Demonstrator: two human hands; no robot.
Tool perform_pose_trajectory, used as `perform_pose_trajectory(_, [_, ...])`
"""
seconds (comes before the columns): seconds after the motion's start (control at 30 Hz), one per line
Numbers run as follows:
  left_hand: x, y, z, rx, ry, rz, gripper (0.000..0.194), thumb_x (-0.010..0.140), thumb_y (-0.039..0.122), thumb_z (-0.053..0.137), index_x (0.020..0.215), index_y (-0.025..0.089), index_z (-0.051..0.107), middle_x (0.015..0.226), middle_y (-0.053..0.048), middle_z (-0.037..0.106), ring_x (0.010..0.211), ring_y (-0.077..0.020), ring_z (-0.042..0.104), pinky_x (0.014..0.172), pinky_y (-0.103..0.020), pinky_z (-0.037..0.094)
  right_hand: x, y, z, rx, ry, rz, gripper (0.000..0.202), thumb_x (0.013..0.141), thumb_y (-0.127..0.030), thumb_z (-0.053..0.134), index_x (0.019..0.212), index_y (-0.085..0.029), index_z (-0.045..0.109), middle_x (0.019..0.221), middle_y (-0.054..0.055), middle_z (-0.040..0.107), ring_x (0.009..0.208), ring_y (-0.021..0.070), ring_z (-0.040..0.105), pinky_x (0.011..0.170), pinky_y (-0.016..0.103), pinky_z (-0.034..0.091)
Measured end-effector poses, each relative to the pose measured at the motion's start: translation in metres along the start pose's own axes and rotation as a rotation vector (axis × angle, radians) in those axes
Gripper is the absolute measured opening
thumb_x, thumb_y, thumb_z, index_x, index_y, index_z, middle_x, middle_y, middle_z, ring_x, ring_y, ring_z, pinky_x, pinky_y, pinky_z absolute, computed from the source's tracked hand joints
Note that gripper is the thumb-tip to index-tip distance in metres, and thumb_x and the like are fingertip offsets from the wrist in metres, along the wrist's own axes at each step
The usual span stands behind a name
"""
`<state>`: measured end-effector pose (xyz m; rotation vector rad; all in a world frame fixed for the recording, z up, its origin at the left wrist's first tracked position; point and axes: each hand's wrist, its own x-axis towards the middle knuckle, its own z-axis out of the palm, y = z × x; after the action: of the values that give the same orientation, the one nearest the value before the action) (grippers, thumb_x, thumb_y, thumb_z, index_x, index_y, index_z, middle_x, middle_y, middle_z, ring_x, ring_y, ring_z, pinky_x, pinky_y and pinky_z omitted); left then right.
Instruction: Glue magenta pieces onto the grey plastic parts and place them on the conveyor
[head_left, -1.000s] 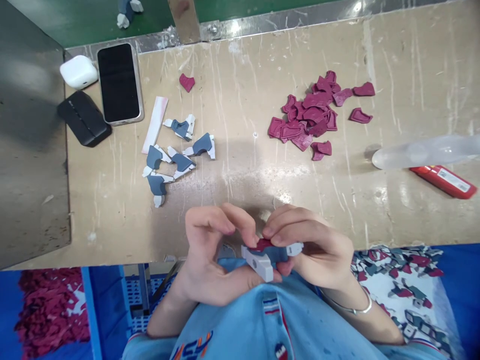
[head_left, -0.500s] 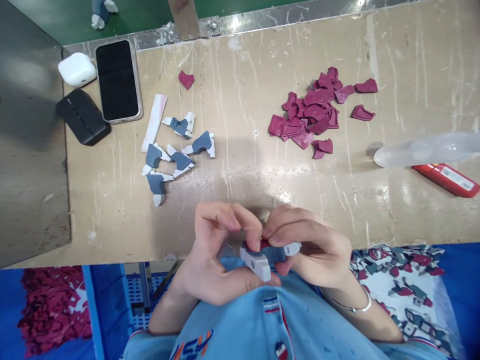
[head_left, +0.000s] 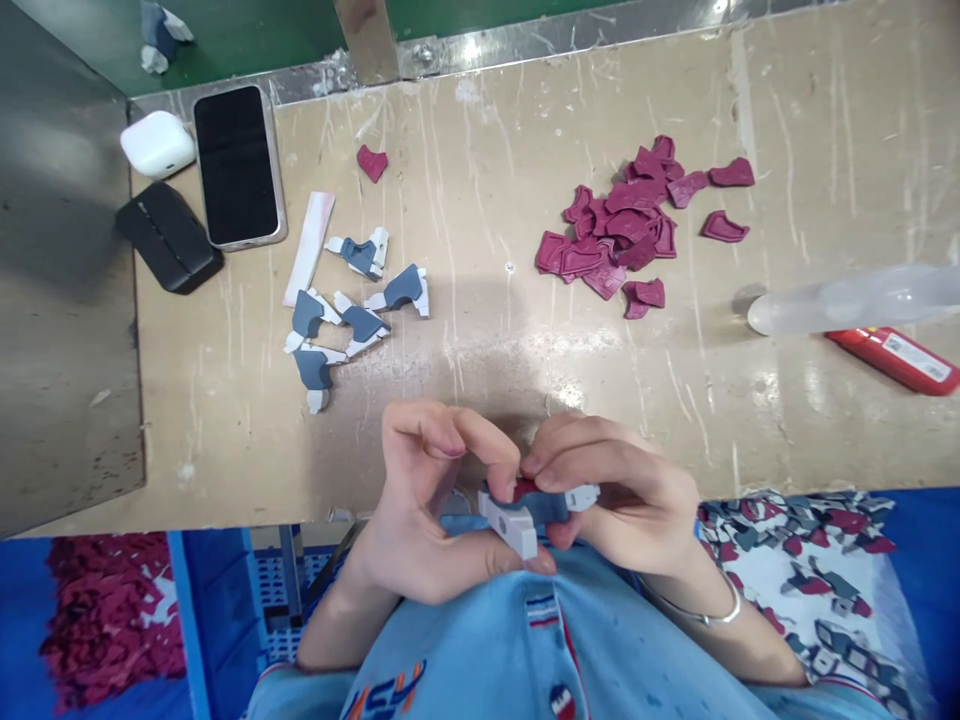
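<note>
Close to my body, at the table's front edge, both hands grip one grey-and-blue plastic part [head_left: 546, 508] with a dark red piece [head_left: 523, 489] on its upper side. My left hand [head_left: 442, 510] is closed on its left end, index finger on the red piece and thumb below. Fingers of my right hand [head_left: 619, 480] pinch the right end, partly covering the red piece. Beyond my left hand lie several similar blue-and-white parts [head_left: 364, 322]. Farther off to the right is a heap of loose dark red pieces [head_left: 630, 220].
A phone [head_left: 238, 165], a white case [head_left: 157, 144] and a black box [head_left: 171, 238] stand at the left, near a white strip [head_left: 308, 248]. To the right are a translucent bottle [head_left: 847, 300] and a red tube [head_left: 892, 360]. Bins of red pieces [head_left: 112, 610] and mixed parts [head_left: 832, 600] sit below the table.
Both hands keep hold of the same part. My left hand has shifted very slightly left, and its index fingertip has moved a little on the red piece. The view has tilted slightly.
</note>
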<state>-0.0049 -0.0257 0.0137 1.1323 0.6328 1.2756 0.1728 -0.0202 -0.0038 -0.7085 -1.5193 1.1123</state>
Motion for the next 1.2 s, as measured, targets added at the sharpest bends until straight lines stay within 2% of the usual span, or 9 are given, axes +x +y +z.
perform_pose_trajectory(0.13, [0.001,-0.001,0.001,-0.03,-0.001,0.013,0.063,0.079,0.016,0.098,0.111,0.03,0.045,0.088,0.008,0.055,0.069,-0.007,0.057,0.071,-0.021,0.058,0.001,0.0,0.0,-0.023,0.0,-0.005,0.014,0.102,-0.035,0.074,0.105,-0.021,0.076,0.091,0.005,0.081,0.083,0.0177,0.08,0.072,0.028,0.068])
perform_pose_trajectory(0.4, [0.001,-0.003,-0.002,-0.071,-0.05,0.007,0.066,0.077,0.011,0.098,0.114,0.029,0.046,0.09,0.008,0.055,0.076,-0.0069,0.065,0.072,-0.018,0.058,0.001,-0.001,-0.001,-0.049,0.0,-0.004,0.014,0.103,-0.035,0.073,0.103,-0.021,0.075,0.09,0.005,0.081,0.082,0.0179,0.081,0.072,0.028,0.068])
perform_pose_trajectory(0.63, [0.002,-0.004,0.0,-0.084,-0.055,-0.024,0.061,0.08,0.016,0.096,0.109,0.029,0.044,0.089,0.008,0.05,0.074,-0.0073,0.061,0.069,-0.02,0.056,0.002,0.0,-0.001,-0.074,-0.004,-0.017,0.016,0.103,-0.036,0.074,0.1,-0.02,0.073,0.089,0.004,0.08,0.083,0.0148,0.08,0.075,0.023,0.066])
perform_pose_trajectory(0.9, [0.002,-0.003,-0.007,-0.107,-0.133,-0.057,0.062,0.08,0.013,0.096,0.112,0.029,0.046,0.086,0.007,0.045,0.075,-0.0083,0.059,0.07,-0.02,0.055,0.0,0.0,0.0,-0.09,-0.035,-0.008,0.022,0.105,-0.04,0.07,0.099,-0.02,0.074,0.09,0.005,0.079,0.083,0.014,0.079,0.077,0.022,0.066])
perform_pose_trajectory(1.07, [0.0,-0.007,-0.009,-0.119,-0.154,-0.066,0.063,0.078,0.017,0.098,0.113,0.029,0.047,0.085,0.007,0.046,0.075,-0.0096,0.056,0.068,-0.02,0.053,-0.001,0.0,0.0,-0.078,-0.043,-0.001,0.022,0.105,-0.04,0.07,0.099,-0.02,0.074,0.09,0.005,0.08,0.082,0.0144,0.079,0.076,0.022,0.066])
perform_pose_trajectory(1.2, [0.001,-0.007,-0.01,-0.076,-0.113,-0.036,0.062,0.079,0.016,0.097,0.119,0.029,0.051,0.087,0.006,0.051,0.076,-0.0097,0.056,0.066,-0.02,0.052,0.0,0.001,0.0,-0.058,-0.02,-0.013,0.017,0.103,-0.037,0.073,0.102,-0.02,0.075,0.09,0.006,0.081,0.083,0.0168,0.08,0.075,0.026,0.068])
